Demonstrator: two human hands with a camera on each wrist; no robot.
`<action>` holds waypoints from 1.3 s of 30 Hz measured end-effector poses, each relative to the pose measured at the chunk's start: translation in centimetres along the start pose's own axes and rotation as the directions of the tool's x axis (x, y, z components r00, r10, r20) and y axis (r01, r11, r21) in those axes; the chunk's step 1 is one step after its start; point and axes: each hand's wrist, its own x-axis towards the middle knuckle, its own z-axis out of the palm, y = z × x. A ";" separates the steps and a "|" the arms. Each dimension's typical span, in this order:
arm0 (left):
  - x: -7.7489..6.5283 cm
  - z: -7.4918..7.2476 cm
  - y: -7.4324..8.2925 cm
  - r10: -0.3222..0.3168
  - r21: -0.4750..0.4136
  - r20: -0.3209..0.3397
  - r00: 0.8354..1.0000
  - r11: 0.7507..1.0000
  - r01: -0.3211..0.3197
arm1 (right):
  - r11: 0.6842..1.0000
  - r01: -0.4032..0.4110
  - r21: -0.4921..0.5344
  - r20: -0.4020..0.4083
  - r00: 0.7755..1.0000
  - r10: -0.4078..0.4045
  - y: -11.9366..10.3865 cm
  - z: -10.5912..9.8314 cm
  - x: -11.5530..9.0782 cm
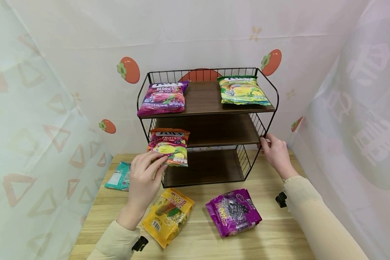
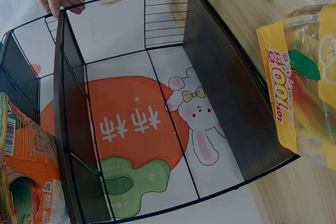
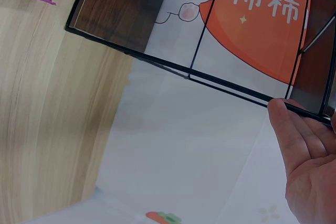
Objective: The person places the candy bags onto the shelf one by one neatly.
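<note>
My left hand (image 1: 145, 179) pinches the lower edge of a Fox's Fruits candy bag (image 1: 169, 146), held at the left front of the middle shelf (image 1: 214, 130). In the left wrist view the orange back of that candy bag (image 2: 34, 174) shows beside a shelf board. On the other side, my right hand (image 1: 276, 153) holds the black wire frame of the three-tier shelf rack (image 1: 259, 144) at middle-shelf height. From the right wrist view, the fingers of the right hand (image 3: 312, 161) lie against the frame, with the thumb mostly cut off.
On the top shelf (image 1: 203, 97) lie a purple Berries candy bag (image 1: 165, 98) at left and a green-yellow candy bag (image 1: 243, 90) at right. A yellow bag (image 1: 169, 216), a purple bag (image 1: 234, 212) and a teal bag (image 1: 119, 177) lie on the wooden table (image 1: 198, 242).
</note>
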 end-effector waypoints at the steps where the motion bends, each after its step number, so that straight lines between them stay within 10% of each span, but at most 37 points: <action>1: 0.0 0.0 0.0 0.004 0.002 0.002 1.000 1.000 -0.004 | 1.000 0.001 -0.004 -0.002 1.000 -0.001 0.0 0.0 0.0; 39: 0.4 0.7 -0.5 -0.013 0.081 0.084 0.996 0.997 0.006 | 1.000 0.009 0.005 -0.003 1.000 -0.009 0.0 0.1 -0.1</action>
